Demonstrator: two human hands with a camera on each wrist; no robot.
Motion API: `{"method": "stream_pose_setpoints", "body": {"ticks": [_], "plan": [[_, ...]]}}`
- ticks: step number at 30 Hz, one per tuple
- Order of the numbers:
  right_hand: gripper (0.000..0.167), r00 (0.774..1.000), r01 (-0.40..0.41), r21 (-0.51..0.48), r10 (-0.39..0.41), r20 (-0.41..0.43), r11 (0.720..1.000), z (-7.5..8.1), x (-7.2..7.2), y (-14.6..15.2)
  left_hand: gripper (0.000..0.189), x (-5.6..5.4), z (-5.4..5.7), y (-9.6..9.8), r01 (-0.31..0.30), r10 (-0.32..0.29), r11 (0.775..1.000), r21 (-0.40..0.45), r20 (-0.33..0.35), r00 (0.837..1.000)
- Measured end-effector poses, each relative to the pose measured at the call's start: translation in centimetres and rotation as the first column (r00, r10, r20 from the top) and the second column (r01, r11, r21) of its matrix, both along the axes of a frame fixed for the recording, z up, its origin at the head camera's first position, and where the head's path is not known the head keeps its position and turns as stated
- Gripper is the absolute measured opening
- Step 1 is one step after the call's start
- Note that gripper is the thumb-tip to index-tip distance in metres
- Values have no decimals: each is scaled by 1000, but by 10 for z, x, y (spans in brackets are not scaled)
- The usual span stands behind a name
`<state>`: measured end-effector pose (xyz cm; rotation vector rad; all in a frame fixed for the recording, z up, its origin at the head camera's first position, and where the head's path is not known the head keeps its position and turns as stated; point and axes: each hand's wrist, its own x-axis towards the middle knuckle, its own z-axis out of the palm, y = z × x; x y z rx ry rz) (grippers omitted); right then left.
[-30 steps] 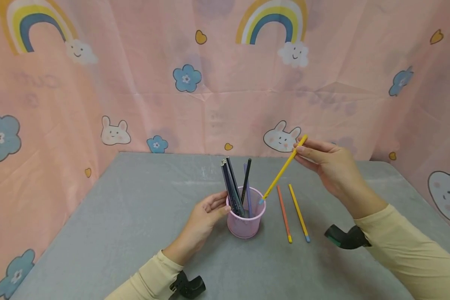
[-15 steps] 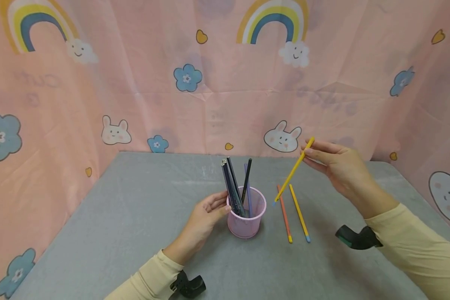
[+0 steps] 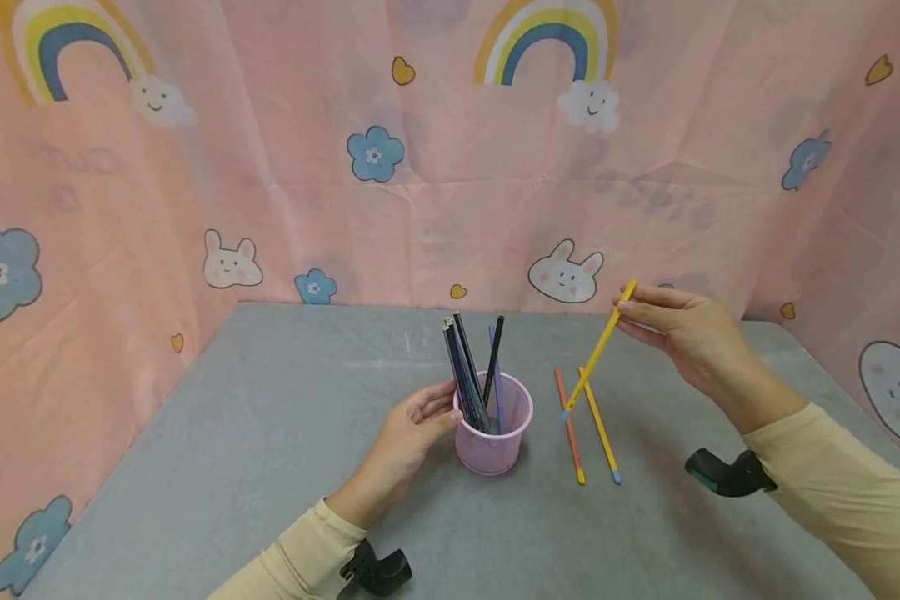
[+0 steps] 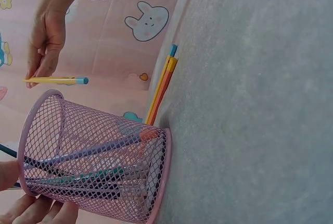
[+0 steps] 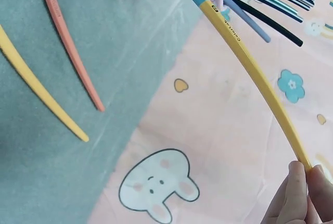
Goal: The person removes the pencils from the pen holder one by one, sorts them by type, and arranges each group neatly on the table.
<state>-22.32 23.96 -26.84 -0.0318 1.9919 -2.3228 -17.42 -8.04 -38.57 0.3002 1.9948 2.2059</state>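
A pink mesh pencil cup (image 3: 492, 454) stands upright on the grey table. My left hand (image 3: 412, 425) grips its rim from the left, thumb in front. Several dark pencils (image 3: 462, 375) and a purple pencil (image 3: 499, 404) lean inside it. My right hand (image 3: 690, 333) pinches a yellow pencil (image 3: 602, 346) near its upper end, blue tip slanting down to the left, in the air right of the cup. Below it an orange pencil (image 3: 574, 446) and a second yellow pencil (image 3: 604, 437) lie side by side on the table.
The grey table (image 3: 285, 400) reaches back to a pink printed curtain (image 3: 435, 217) that also hangs at both sides. A black wrist camera (image 3: 729, 473) sits on the right sleeve, and another black camera (image 3: 377, 571) on the left one.
My right hand has moved right with the yellow pencil, taking its blue tip from over the cup's rim to over the orange pencil. My left hand and the cup have stayed put.
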Motion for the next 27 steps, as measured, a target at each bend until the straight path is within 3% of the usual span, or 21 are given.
{"method": "stream_pose_setpoints", "body": {"ticks": [13, 21, 27], "plan": [[20, 999, -20, 3, 20, 34, 1000, -4, -5, 7, 50, 0, 0, 0, -5, 5, 1000, 9, 1, 1000], [19, 998, -2, 113, -5, 59, 994, -8, -11, 16, 49, -1, -1, 0, -11, 11, 1000, 1, -6, 1000], [19, 997, -1, 260, -21, 78, 966, -11, -16, 24, 49, -2, -1, 0, -9, 9, 1000, 15, 11, 1000]]}}
